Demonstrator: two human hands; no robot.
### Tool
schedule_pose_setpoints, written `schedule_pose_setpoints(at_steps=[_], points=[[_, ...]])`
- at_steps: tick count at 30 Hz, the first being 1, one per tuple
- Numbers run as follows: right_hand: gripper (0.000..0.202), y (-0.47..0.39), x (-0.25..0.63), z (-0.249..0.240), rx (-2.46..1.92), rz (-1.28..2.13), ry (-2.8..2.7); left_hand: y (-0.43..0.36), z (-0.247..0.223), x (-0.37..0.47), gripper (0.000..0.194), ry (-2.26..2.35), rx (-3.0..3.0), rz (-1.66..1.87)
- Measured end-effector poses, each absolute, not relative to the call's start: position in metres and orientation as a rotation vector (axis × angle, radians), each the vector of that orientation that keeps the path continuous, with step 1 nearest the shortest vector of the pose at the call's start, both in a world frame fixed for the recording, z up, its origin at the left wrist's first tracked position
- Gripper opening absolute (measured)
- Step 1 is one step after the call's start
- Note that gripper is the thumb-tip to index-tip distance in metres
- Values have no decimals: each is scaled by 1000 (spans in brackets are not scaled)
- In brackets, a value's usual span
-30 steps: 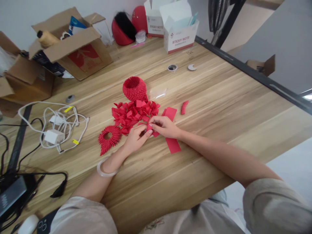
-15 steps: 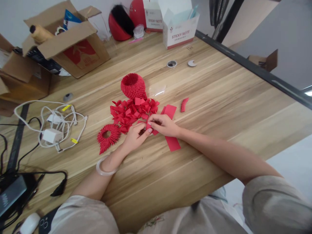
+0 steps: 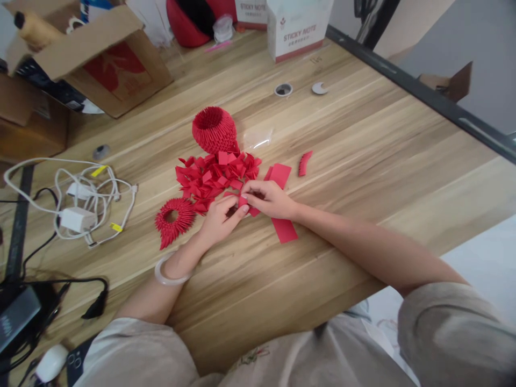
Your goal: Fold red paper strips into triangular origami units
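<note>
Between my two hands is a small red paper piece (image 3: 242,201), pinched by the fingertips. My left hand (image 3: 220,219) grips it from the left, and my right hand (image 3: 269,199) from the right. Just beyond them lies a heap of folded red paper pieces (image 3: 213,174). Behind the heap stands a round red paper bowl (image 3: 214,130). A spiky red paper ring (image 3: 174,217) rests left of my left hand. Flat red paper strips (image 3: 285,230) lie beside and partly under my right hand. Farther right is a short curved red stack (image 3: 305,163).
White cables with chargers (image 3: 78,219) lie on the left of the wooden table (image 3: 242,301). Cardboard boxes (image 3: 121,70) stand at the back left, a sticky note box (image 3: 298,32) at the back. A clear plastic piece (image 3: 258,138) lies beside the bowl.
The view has shifted, so the table's things appear higher and slightly farther left. Both hands keep their pinch on the small red paper, with only slight finger movement.
</note>
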State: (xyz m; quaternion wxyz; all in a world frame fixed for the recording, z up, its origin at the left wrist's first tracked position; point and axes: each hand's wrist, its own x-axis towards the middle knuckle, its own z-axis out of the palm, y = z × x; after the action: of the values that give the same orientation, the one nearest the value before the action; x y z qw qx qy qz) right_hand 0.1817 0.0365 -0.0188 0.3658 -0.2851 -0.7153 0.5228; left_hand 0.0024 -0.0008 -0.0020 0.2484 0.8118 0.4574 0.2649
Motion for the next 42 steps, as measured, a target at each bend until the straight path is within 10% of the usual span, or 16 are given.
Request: schedule_pose_setpoints(at_steps=[42], points=[[18,35,182,-16,-774,1339,-1854,-1,-1,3,32,1238,2210,734]])
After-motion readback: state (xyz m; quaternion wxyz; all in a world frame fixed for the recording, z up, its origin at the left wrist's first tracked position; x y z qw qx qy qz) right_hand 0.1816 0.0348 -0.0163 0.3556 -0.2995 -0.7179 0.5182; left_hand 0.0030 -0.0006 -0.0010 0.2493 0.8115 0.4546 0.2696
